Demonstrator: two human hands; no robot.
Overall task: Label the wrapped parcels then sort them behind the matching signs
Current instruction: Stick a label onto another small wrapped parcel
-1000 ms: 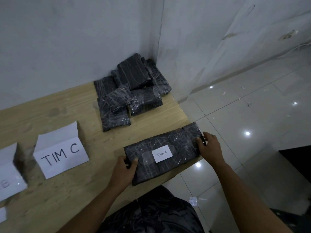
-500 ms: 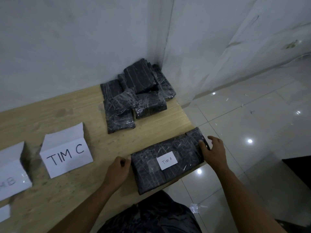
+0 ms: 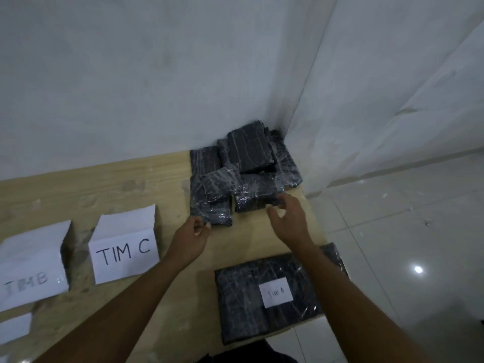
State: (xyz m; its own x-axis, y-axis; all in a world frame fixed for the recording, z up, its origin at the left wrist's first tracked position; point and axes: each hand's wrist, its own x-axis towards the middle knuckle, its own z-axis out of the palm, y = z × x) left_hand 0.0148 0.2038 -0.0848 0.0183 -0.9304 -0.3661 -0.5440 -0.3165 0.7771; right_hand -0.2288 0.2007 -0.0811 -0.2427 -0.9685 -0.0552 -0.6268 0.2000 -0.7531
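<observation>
A flat black parcel wrapped in clear shiny film [image 3: 241, 310] lies at the near right edge of the light wooden table [image 3: 78, 195], one corner passing over the edge; a small white paper label [image 3: 276, 293] reading "Tim A" sits on its top face; a heap of similar black film-wrapped parcels [image 3: 243, 174] is piled in the far corner, against the wall; a folded white paper sign "TIM C" [image 3: 124, 247] stands to the left; just beside it, further left, a second white sign [image 3: 31, 273] has blurred writing, ending in "B".

Black parcels [image 3: 243, 174], white signs [image 3: 125, 247], pale wood table [image 3: 104, 184].
</observation>
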